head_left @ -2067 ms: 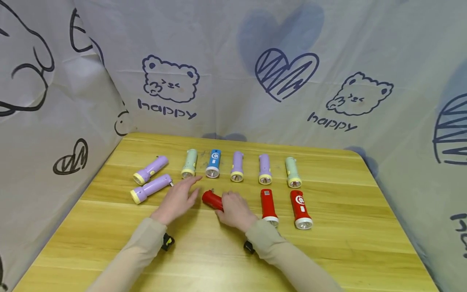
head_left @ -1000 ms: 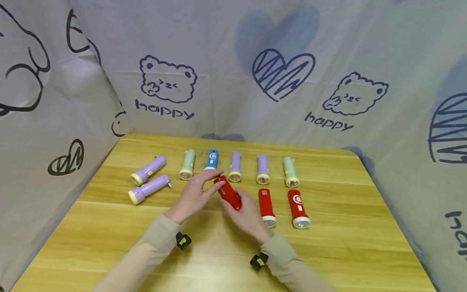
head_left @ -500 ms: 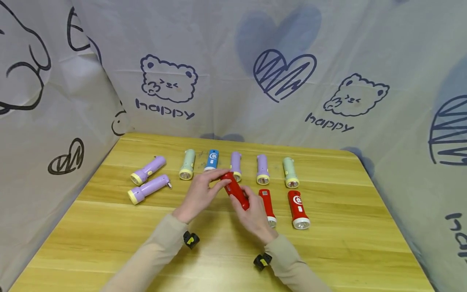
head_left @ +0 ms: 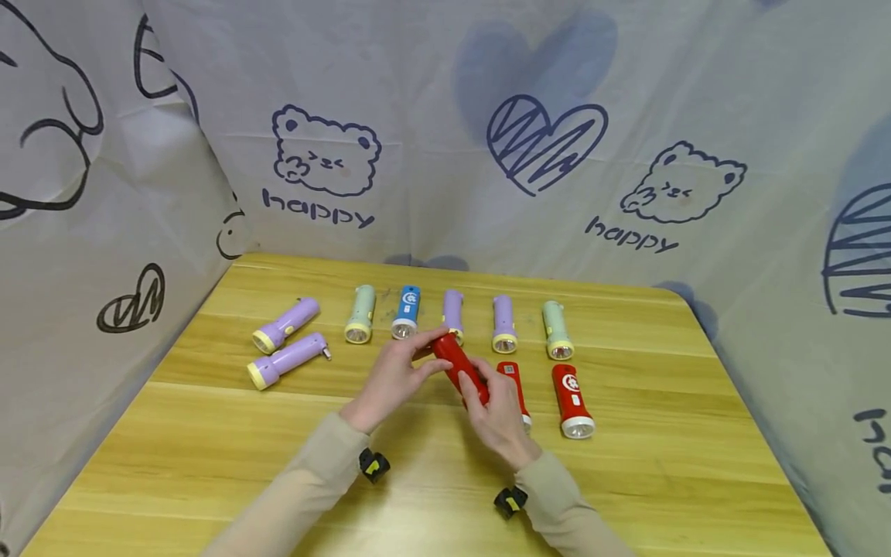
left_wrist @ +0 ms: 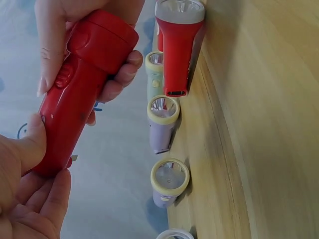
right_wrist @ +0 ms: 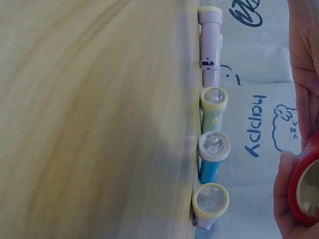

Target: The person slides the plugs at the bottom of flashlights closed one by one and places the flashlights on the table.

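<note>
A red flashlight [head_left: 452, 356] is held above the table, slanting, between both hands. My left hand [head_left: 395, 379] pinches its tail end between thumb and fingers. My right hand [head_left: 498, 416] grips the head end, with fingers curled round it. In the left wrist view the flashlight [left_wrist: 67, 112] shows its ribbed switch [left_wrist: 65, 74] and a small metal bit sticking out near the tail. The right wrist view catches its lens end [right_wrist: 304, 191] at the right edge. Beside my right hand lies another red flashlight [head_left: 511, 377], partly hidden by that hand.
A red flashlight with a white emblem [head_left: 572, 398] lies at the right. Behind runs a row with green [head_left: 360, 313], blue [head_left: 407, 309], purple [head_left: 503, 321] and green flashlights. Two purple flashlights [head_left: 288, 358] lie at the left. A printed cloth [head_left: 431, 178] hangs behind the wooden table [head_left: 661, 464].
The red flashlight has been lifted off the table by my right hand, then taken at its tail by my left. Both hands have shifted slightly rightward with it.
</note>
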Tool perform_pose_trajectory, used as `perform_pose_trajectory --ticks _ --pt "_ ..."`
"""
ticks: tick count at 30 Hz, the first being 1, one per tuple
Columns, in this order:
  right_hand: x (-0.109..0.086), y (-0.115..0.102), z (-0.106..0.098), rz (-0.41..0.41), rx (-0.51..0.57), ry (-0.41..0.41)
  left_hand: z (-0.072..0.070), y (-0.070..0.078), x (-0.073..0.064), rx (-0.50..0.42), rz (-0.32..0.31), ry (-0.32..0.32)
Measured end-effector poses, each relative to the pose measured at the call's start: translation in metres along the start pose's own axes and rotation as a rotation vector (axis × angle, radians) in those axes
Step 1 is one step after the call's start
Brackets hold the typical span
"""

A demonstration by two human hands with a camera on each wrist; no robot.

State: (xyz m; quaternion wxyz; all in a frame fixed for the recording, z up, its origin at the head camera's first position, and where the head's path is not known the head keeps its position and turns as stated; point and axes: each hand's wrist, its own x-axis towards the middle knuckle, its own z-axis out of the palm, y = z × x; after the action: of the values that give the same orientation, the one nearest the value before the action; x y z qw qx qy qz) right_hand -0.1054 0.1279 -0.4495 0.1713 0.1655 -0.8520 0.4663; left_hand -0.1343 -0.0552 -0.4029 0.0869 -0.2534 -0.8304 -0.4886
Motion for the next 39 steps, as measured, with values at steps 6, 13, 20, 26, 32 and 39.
perform_pose_trajectory --ticks 6,13,20,26,32,39 --pt "0.002 0.0 -0.006 -0.017 -0.005 0.013 0.004 0.004 0.001 0.069 0.028 0.024" --pt "0.0 -0.001 -0.012 0.044 0.039 0.004 0.012 0.005 0.002 0.19 0.096 0.076" --pt "-0.002 0.0 -0.013 0.066 0.057 0.021 0.017 0.005 0.001 0.197 0.116 0.079" --pt "-0.005 -0.001 -0.013 0.099 0.063 0.021 0.021 0.001 -0.001 0.189 0.13 0.099" --pt "-0.008 -0.006 -0.015 0.147 0.079 0.011 0.024 -0.001 -0.005 0.163 0.11 0.129" --pt "-0.007 -0.011 -0.015 0.175 0.114 0.02 0.024 -0.003 -0.002 0.118 0.137 0.211"
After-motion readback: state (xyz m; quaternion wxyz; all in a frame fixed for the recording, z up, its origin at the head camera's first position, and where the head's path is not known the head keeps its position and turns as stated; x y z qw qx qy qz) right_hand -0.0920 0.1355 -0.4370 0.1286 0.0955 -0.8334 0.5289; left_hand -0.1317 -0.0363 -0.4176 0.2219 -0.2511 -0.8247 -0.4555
